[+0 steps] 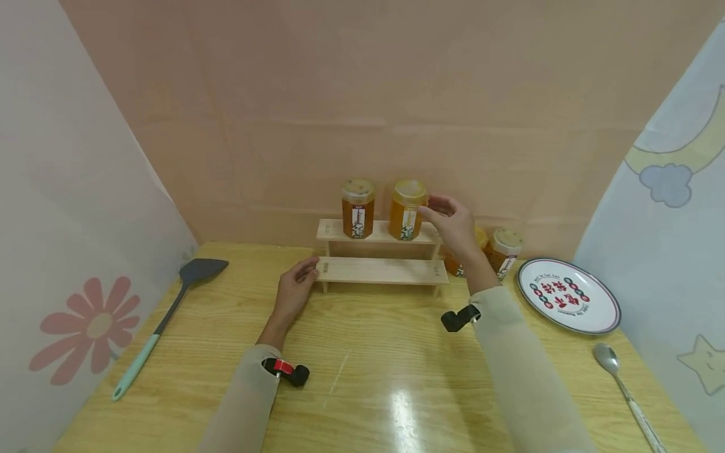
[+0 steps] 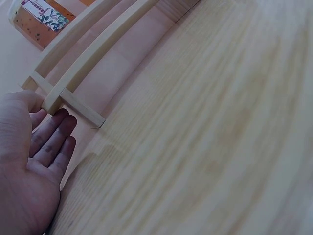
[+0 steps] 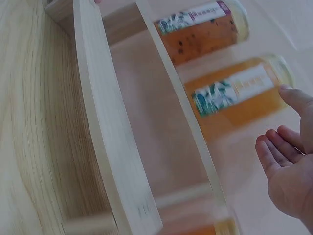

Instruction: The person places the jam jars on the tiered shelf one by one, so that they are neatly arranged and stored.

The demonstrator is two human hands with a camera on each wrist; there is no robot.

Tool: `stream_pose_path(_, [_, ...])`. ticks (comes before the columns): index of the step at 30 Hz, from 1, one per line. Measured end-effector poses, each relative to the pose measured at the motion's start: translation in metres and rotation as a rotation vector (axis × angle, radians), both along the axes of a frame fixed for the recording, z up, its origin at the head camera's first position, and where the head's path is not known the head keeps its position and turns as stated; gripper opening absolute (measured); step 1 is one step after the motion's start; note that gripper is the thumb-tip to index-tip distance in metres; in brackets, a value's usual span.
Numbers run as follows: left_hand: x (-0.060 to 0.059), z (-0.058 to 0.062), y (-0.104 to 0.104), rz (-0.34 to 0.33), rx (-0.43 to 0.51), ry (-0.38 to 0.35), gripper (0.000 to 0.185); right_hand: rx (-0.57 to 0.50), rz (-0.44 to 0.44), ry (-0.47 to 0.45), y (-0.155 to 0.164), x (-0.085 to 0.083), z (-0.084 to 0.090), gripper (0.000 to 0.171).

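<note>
A two-tier wooden rack (image 1: 381,270) stands by the back wall. My left hand (image 1: 294,290) pinches the left end of its lower board; in the left wrist view the thumb (image 2: 33,99) lies at the board's end. On the upper board are a dark amber jar (image 1: 358,217) with specks, at left, and a golden jar (image 1: 406,220), further right. At the golden jar's right side is my right hand (image 1: 455,233). Its thumb (image 3: 293,98) touches the jar near the lid, while the visible fingertips stand apart from the glass.
Two more jars are on the table right of the rack, one dark (image 1: 503,251) and one partly hidden by my right wrist. A patterned plate (image 1: 595,302) and a metal spoon (image 1: 625,387) lie on the right. A spatula (image 1: 170,311) with a mint handle lies at left.
</note>
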State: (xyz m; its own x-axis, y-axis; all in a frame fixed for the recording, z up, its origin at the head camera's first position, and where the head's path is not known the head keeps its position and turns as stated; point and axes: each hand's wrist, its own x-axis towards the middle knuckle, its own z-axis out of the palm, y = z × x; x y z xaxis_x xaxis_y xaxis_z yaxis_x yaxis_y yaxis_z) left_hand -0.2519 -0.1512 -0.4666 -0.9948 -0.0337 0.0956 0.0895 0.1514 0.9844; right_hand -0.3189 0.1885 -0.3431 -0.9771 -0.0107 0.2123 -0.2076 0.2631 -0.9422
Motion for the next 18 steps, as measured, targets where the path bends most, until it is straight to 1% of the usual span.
stream_pose_path(3, [-0.006,-0.014,-0.003,0.012,-0.001,0.022,0.038,0.029,-0.006,-0.005,0.017,0.001,0.0,0.057])
stream_pose_path(6, [-0.014,-0.027,-0.007,0.024,-0.012,0.054,0.037,0.098,-0.042,0.001,0.036,0.002,-0.002,0.057])
stream_pose_path(7, [-0.016,-0.032,-0.009,0.029,-0.019,0.063,0.037,0.12,-0.057,0.006,0.043,0.0,-0.005,0.058])
stream_pose_path(9, [-0.016,-0.031,-0.01,0.032,-0.021,0.066,0.037,0.166,-0.082,0.008,0.056,0.002,-0.007,0.06])
stream_pose_path(11, [-0.015,-0.031,-0.011,0.034,-0.021,0.063,0.037,0.199,-0.099,-0.01,0.07,0.005,-0.008,0.062])
stream_pose_path(13, [-0.015,-0.032,-0.013,0.037,-0.019,0.063,0.036,0.219,-0.115,-0.034,0.083,0.009,-0.009,0.064])
stream_pose_path(18, [-0.015,-0.032,-0.014,0.039,-0.018,0.069,0.036,0.277,-0.161,-0.051,0.112,0.014,-0.016,0.065])
